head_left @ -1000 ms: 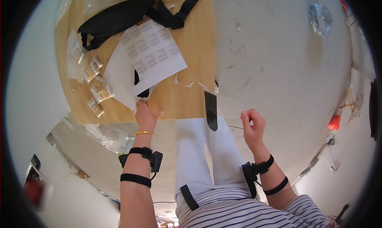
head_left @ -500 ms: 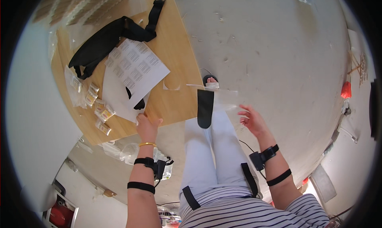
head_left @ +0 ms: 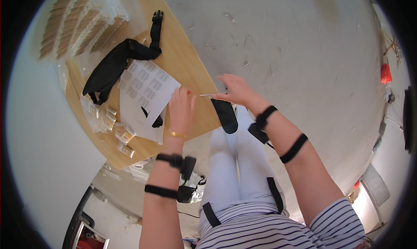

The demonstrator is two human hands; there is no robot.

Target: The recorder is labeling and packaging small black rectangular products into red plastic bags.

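My left hand [head_left: 181, 112] hovers over the table by the right edge of the printed white sheets [head_left: 150, 86], palm down, fingers stretched forward and slightly blurred. My right hand [head_left: 239, 92] is at the table's right edge with thumb and fingers apart. A thin white strip [head_left: 206, 95] lies close to its thumb; whether they touch I cannot tell. Below that hand, a flat black piece with a rounded end [head_left: 225, 116] juts from the table edge above my legs. A black waist bag [head_left: 106, 66] with a buckled strap lies behind the sheets. A black item [head_left: 157, 121] is partly hidden under them.
Small clear packets with yellow-white labels [head_left: 125, 134] lie at the left of the wooden table [head_left: 186, 53]. Plastic-wrapped bundles of brown sticks or strips [head_left: 80, 21] fill its far left corner. Grey floor [head_left: 278, 45] extends to the right, with a red object [head_left: 385, 74] by the wall.
My left hand has moved from the table's near edge forward and right, past the sheets' corner. My right hand has come left and forward to the white strip. The view has shifted slightly.
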